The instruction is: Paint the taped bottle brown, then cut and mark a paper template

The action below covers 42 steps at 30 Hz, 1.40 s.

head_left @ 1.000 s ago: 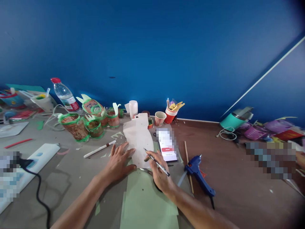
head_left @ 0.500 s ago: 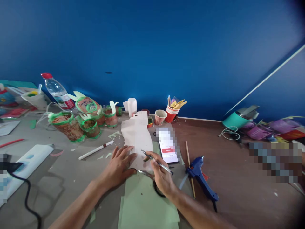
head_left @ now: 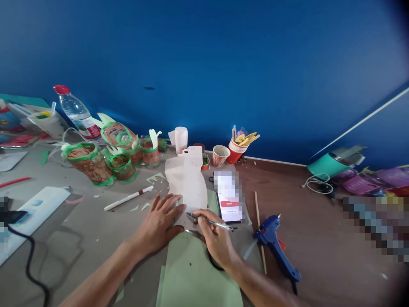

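My left hand [head_left: 161,221] lies flat with fingers spread, its fingertips on the lower left edge of a white paper piece [head_left: 188,181]. In my right hand [head_left: 214,236] is a slim silver pen [head_left: 217,223], its tip over the lower part of the white paper. Scissors [head_left: 195,234] lie beneath my right hand, partly hidden by it. Pale green sheets [head_left: 194,273] extend below both hands. Right of the paper rests a phone [head_left: 230,215] with a lit screen, partly blurred.
A blue glue gun [head_left: 276,245] and a wooden stick [head_left: 260,234] lie on the right. Green-trimmed jars [head_left: 87,164], a water bottle [head_left: 78,115] and paper cups [head_left: 220,156] stand along the back. A white marker [head_left: 128,198] and a power strip [head_left: 35,217] are at left.
The view has shifted slightly. The pen in my right hand has tilted flatter, and its tip has moved lower on the white paper. My left hand keeps its place on the paper.
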### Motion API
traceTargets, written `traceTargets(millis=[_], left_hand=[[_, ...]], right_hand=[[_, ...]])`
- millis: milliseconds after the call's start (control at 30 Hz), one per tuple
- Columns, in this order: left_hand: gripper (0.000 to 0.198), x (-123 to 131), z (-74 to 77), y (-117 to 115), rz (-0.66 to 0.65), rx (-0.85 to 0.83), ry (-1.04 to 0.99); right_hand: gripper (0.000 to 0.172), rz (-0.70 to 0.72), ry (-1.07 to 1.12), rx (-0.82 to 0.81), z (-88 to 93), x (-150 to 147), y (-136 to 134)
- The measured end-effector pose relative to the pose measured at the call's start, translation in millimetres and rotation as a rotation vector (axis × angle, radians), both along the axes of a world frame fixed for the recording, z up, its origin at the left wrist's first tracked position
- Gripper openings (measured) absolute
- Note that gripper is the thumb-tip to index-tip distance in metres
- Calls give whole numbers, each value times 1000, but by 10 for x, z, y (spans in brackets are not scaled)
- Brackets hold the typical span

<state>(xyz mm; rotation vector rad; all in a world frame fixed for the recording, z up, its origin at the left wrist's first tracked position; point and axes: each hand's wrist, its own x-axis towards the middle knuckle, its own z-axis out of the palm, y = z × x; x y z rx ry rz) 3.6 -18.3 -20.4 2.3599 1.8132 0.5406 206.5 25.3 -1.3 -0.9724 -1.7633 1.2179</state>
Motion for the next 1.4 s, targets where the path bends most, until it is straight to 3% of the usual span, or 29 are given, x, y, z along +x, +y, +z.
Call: traceTargets(millis=[267, 867, 1400], left_hand=[[44, -2, 7, -6, 0, 5, 23], [44, 14, 22, -29, 5, 10, 22], [41, 22, 50, -34, 3, -7, -6]], right_hand=[[19, 34, -46, -59, -20, 5, 10], [17, 92, -159, 198, -17, 3, 18], [17, 102, -177, 214, -3, 1, 21]])
